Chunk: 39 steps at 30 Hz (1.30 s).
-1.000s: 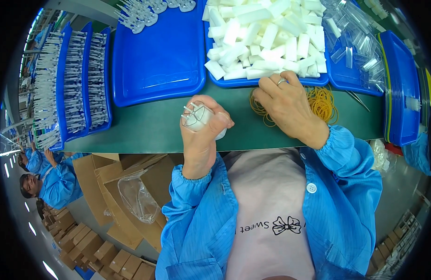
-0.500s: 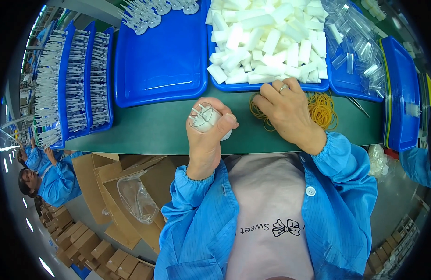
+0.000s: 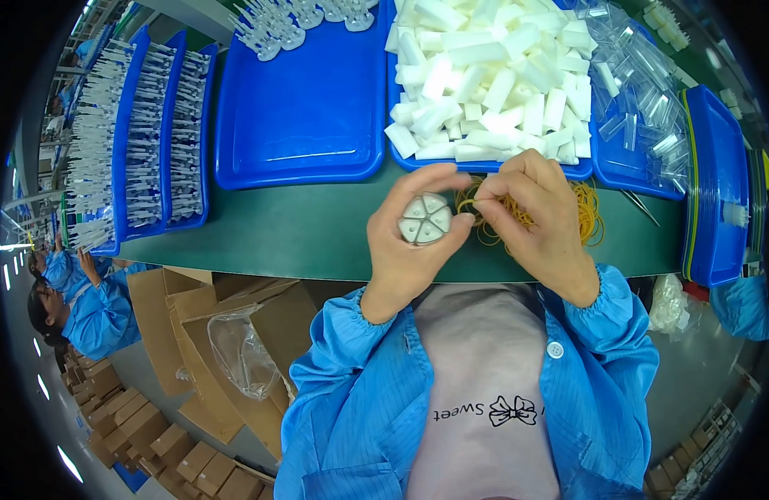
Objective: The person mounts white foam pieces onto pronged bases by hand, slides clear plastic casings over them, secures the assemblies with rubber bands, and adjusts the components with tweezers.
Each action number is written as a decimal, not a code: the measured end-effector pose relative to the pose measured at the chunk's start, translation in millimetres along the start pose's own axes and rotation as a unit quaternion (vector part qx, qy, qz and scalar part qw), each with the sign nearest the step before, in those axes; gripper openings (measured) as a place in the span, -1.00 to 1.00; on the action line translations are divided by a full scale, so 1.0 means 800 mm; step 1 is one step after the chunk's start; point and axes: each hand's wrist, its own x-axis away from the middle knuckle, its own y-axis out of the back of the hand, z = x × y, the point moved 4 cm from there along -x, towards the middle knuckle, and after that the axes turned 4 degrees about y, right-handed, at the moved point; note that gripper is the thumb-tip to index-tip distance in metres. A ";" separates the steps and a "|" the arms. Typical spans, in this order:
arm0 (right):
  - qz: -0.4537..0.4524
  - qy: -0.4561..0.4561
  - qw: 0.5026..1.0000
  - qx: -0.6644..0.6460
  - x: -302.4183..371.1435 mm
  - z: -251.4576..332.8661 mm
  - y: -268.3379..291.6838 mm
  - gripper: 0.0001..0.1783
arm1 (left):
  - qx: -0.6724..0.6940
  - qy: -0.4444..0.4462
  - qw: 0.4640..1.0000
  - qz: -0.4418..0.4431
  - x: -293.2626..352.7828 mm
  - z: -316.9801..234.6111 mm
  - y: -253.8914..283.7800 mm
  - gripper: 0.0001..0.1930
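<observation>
A round white part (image 3: 425,219), its face split into wedges, is gripped by my left hand (image 3: 395,250). The thumb and fingers curve around its sides. My right hand (image 3: 544,218), just to the right, pinches a yellow rubber band (image 3: 473,202) between thumb and forefinger. That band stretches toward the left hand's fingertips; whether it touches the white part I cannot tell. Beneath and beyond the right hand is a pile of yellow rubber bands (image 3: 588,213) on the green table (image 3: 301,237), partly hidden by the fingers.
White foam blocks (image 3: 493,75) fill a blue tray ahead. Left of it, a blue tray (image 3: 301,117) bears white stemmed parts (image 3: 272,33). Racks of white parts (image 3: 138,142) stand far left. Clear plastic pieces (image 3: 638,92), tweezers (image 3: 641,207) and stacked trays (image 3: 718,183) lie right.
My left hand has moved right with the white part, turning its wedged face upward. My right hand has drawn a rubber band from the pile and now pinches it near the left hand.
</observation>
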 end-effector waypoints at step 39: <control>0.043 -0.069 0.697 -0.712 0.083 0.010 0.049 -0.89 | 0.517 0.165 0.797 0.266 0.027 0.011 -0.045 -0.42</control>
